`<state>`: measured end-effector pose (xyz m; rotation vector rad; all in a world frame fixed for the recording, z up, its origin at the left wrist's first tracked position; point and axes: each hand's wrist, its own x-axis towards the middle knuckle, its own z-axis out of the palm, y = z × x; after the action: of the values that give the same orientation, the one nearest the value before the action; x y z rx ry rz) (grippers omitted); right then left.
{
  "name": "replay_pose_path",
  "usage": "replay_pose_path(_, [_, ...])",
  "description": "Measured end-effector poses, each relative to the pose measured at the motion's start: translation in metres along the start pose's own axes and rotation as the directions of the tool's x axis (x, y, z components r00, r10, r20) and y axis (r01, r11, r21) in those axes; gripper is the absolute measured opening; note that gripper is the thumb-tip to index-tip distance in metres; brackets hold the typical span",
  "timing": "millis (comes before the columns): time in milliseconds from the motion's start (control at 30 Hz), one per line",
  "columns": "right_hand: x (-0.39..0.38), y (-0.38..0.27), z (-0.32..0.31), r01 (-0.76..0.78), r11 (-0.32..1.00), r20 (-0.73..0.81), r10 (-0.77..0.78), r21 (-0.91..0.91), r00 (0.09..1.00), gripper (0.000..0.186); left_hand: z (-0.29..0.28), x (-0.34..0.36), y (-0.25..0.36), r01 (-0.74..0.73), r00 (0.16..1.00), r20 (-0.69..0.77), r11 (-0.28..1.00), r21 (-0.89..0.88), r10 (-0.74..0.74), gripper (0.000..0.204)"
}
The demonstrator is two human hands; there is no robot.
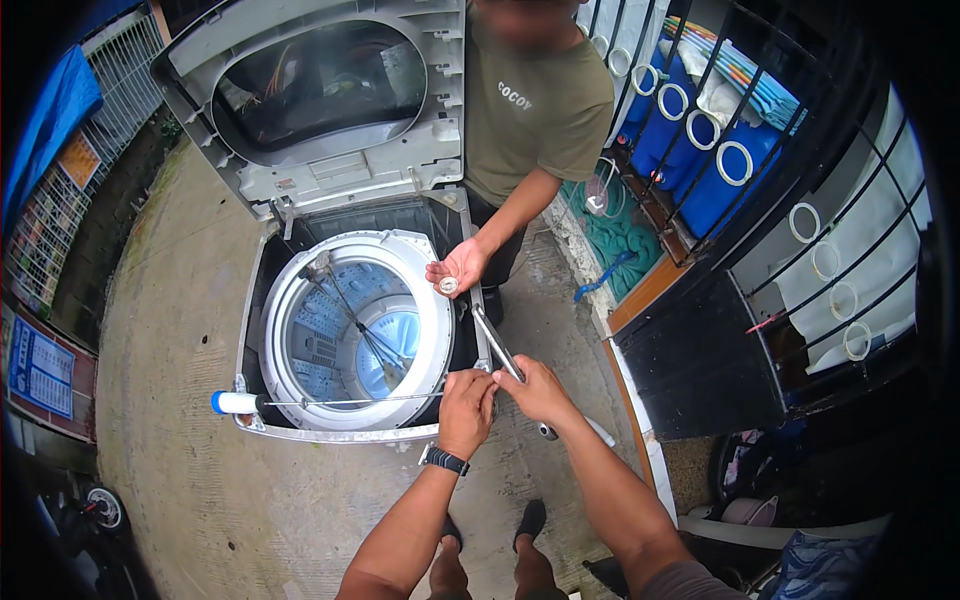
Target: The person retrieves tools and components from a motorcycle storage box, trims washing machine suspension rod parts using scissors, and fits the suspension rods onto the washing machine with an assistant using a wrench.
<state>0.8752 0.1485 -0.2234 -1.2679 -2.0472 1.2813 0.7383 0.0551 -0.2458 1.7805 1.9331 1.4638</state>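
Head view: the left hand [466, 404] and the right hand [537, 390] meet at the near right corner of the washing machine cabinet [340, 434], almost touching each other. Both hands are closed on the suspension rod [498, 348], a grey metal rod. The right hand's fingers wrap the shaft; the left hand's fingers curl over it at the cabinet corner, though how far they enclose it cannot be told.

Rod axis: the rod runs diagonally. Its upper end lies up and to the left of the grip, along the right edge of the cabinet. Its lower end [548, 432] projects down and to the right, just past the right hand. The grip therefore sits nearer the lower end. The right hand is on the rod proper; the left hand is nearer the cabinet corner.

Outward from the grip: the white tub ring [300, 290] fills the open cabinet, with thin rods crossing the drum. A second rod with a white and blue cap [235, 402] lies across the near cabinet edge, well to the left of the hands. The top cover [330, 170] stands tilted open at the far side.

Beyond the rod's upper end, a second person's hand [458, 266] is held palm up, carrying a small round part [448, 285].
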Motion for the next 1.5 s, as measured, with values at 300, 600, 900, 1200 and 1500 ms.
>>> replay_pose_path(300, [0.000, -0.005, -0.002, -0.074, 0.997, 0.093, 0.073, -0.001, 0.993, 0.038, -0.004, -0.002, -0.004, -0.005, 0.999, 0.048, 0.999, -0.049, 0.008, 0.018])
replay_pose_path(600, [0.008, 0.003, -0.001, -0.146, 0.985, 0.104, 0.136, 0.092, 0.985, 0.038, -0.006, -0.002, -0.001, -0.015, 0.997, 0.075, 1.000, -0.014, 0.016, 0.029])
replay_pose_path(900, [0.007, 0.000, 0.002, -0.136, 0.980, 0.121, 0.119, 0.143, 0.986, 0.035, -0.021, 0.000, -0.002, 0.013, 0.985, 0.170, 0.987, 0.158, -0.041, 0.009])
replay_pose_path(1200, [0.002, -0.007, -0.003, -0.116, 0.991, 0.097, 0.109, 0.069, 0.989, 0.033, -0.020, 0.002, -0.009, -0.036, 0.987, 0.161, 0.991, 0.133, 0.014, 0.009])
replay_pose_path(1500, [0.003, -0.010, -0.002, -0.106, 0.991, 0.118, 0.096, 0.081, 0.988, 0.031, -0.024, 0.001, -0.005, -0.055, 0.983, 0.181, 0.982, 0.180, 0.022, 0.011])
